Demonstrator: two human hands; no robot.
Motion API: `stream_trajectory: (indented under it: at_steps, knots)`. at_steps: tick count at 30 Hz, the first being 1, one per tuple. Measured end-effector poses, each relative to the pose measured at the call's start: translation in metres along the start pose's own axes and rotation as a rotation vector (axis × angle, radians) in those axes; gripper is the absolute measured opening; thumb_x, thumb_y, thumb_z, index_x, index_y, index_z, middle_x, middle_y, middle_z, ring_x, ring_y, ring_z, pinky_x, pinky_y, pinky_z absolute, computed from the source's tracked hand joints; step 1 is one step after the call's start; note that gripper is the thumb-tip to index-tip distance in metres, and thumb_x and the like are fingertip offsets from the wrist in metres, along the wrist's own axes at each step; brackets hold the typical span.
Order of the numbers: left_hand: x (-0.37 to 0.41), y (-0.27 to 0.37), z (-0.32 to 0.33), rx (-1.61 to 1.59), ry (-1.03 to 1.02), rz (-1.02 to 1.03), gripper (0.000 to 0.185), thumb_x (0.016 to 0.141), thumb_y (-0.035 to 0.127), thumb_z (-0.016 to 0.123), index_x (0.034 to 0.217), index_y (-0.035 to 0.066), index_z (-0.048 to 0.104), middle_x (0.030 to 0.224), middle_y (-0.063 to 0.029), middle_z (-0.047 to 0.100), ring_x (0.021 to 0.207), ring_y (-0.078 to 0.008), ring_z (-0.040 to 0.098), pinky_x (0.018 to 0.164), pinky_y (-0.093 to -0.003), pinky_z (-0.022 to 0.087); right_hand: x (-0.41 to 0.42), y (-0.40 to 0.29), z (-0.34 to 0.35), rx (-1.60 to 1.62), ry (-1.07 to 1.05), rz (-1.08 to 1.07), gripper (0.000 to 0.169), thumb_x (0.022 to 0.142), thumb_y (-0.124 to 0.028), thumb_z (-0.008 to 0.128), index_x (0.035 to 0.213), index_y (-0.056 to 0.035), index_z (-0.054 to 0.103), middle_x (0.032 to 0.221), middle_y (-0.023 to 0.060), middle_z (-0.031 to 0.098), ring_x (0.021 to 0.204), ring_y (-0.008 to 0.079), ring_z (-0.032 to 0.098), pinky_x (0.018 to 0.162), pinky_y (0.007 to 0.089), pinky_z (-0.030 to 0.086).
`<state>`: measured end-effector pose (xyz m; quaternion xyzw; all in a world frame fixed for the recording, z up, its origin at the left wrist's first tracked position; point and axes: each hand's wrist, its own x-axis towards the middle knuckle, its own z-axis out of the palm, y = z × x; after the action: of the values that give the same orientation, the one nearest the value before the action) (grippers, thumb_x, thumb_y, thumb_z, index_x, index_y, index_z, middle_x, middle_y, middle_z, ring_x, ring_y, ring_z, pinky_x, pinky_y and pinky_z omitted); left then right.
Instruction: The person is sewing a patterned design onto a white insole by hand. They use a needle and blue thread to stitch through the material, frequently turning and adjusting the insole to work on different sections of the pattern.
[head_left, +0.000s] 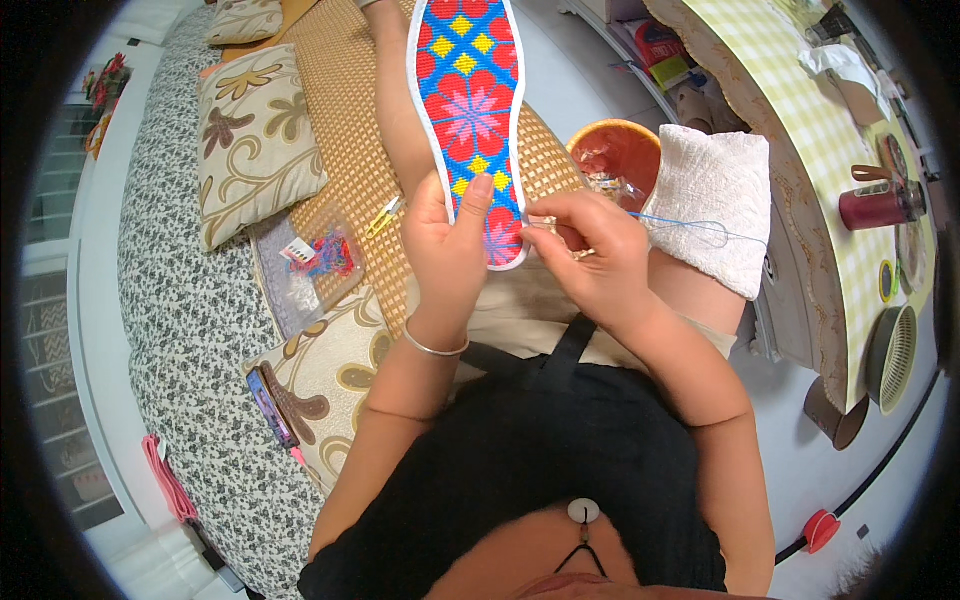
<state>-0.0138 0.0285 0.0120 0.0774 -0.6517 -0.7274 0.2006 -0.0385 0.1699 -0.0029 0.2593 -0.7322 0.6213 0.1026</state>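
Observation:
An embroidered insole (471, 112) with red and pink flowers, yellow diamonds, blue bands and a white edge is held up before me. My left hand (450, 240) grips its lower end, thumb on the stitched face and the other fingers behind. At the lower right edge, the thumb and forefinger of my right hand (592, 244) are pinched close together. Blue thread (694, 225) trails from behind that hand in a loose loop to the right, over a white towel (712, 202) on my leg. Any needle between those fingertips is too small to make out.
Yellow-handled thread snips (385, 217) lie on the woven mat (341, 112), near a clear tray (352, 270) of coloured threads. Patterned cushions (262, 142) and a phone (271, 409) are to the left. An orange waste bin (619, 135) and a table with checked cloth (814, 150) stand right.

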Motion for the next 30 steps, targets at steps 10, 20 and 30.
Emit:
stream_trajectory:
  at_steps: [10, 20, 30]
  knots:
    - [0.008, -0.016, -0.012, 0.083, 0.057, 0.066, 0.014, 0.092, 0.008, 0.055, 0.103, 0.0, 0.058, 0.092, -0.0018, 0.062, 0.075, -0.004, 0.055, 0.065, -0.02, 0.046, -0.022, -0.01, -0.009, 0.326, -0.229, 0.379, 0.005, 0.079, -0.005, 0.063, 0.082, -0.0034, 0.06, 0.057, 0.0011, 0.047, 0.05, 0.0092, 0.043, 0.049, 0.0251, 0.036]
    - [0.007, -0.012, -0.012, 0.133, 0.074, 0.131, 0.016, 0.092, 0.007, 0.055, 0.107, -0.001, 0.057, 0.095, -0.0024, 0.063, 0.076, -0.0042, 0.056, 0.067, -0.0197, 0.046, -0.034, 0.008, -0.029, 0.483, -0.097, 0.62, 0.006, 0.083, -0.006, 0.064, 0.086, -0.0015, 0.062, 0.063, -0.0091, 0.046, 0.058, 0.0002, 0.038, 0.052, 0.0176, 0.033]
    - [0.005, -0.017, -0.011, 0.096, 0.06, 0.095, 0.012, 0.092, 0.006, 0.055, 0.102, 0.0, 0.057, 0.093, -0.0027, 0.063, 0.076, -0.005, 0.056, 0.067, -0.0212, 0.046, -0.021, 0.01, 0.01, 0.674, -0.195, 0.717, 0.01, 0.085, -0.008, 0.063, 0.09, -0.0005, 0.064, 0.068, -0.0066, 0.054, 0.059, 0.0002, 0.043, 0.053, 0.0171, 0.034]
